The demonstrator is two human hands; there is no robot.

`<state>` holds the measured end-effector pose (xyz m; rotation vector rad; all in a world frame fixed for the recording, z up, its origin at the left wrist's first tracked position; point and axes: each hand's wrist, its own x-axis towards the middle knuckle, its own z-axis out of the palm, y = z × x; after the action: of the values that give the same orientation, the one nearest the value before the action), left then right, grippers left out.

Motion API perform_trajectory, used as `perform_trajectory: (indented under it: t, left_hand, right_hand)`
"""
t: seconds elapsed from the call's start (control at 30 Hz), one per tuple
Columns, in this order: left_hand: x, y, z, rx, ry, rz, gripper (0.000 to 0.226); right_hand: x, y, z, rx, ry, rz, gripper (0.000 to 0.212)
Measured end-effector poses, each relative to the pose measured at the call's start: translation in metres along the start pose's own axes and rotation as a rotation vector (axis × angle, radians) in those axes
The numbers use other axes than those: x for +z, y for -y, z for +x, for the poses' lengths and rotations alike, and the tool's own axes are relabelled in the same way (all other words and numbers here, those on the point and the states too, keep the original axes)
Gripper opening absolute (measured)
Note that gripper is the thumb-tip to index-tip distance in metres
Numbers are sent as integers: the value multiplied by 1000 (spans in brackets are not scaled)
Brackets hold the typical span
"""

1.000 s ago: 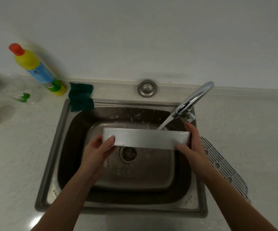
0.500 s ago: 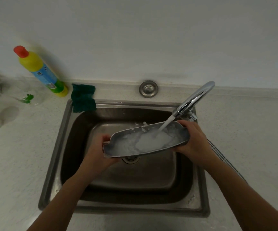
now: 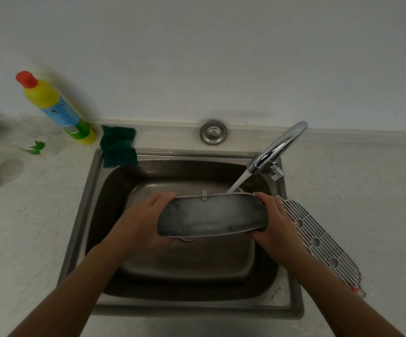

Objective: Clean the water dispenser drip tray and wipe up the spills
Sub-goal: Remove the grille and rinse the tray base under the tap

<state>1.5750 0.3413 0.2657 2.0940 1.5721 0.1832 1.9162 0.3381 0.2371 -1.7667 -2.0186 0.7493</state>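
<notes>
The grey drip tray [image 3: 213,216] is held over the steel sink [image 3: 92,200], tilted so that a broad wet face turns toward me. My left hand [image 3: 140,223] grips its left end and my right hand [image 3: 273,222] grips its right end. Water runs from the chrome faucet [image 3: 278,147] and passes behind the tray's far edge. The tray's slotted white grille [image 3: 323,244] lies on the counter just right of the sink.
A green cloth [image 3: 118,147] hangs over the sink's back left corner. A yellow detergent bottle [image 3: 56,108] leans against the wall, with a clear cup [image 3: 24,139] to its left. A round metal cap [image 3: 213,132] sits behind the sink.
The tray went from edge-on, to lying open under the stream with water and foam in it, to tipped up now. Both hands kept their hold.
</notes>
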Motion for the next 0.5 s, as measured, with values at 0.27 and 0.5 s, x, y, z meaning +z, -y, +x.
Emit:
perform_trajectory:
  t: [0.27, 0.5]
  left_hand:
    - [-58, -11, 2, -95, -5, 407, 106]
    - [-42, -24, 30, -186, 164, 678, 58]
  right_hand:
    - [-7, -10, 40, 117, 149, -96, 73]
    - [-20, -11, 76, 221, 165, -155, 38]
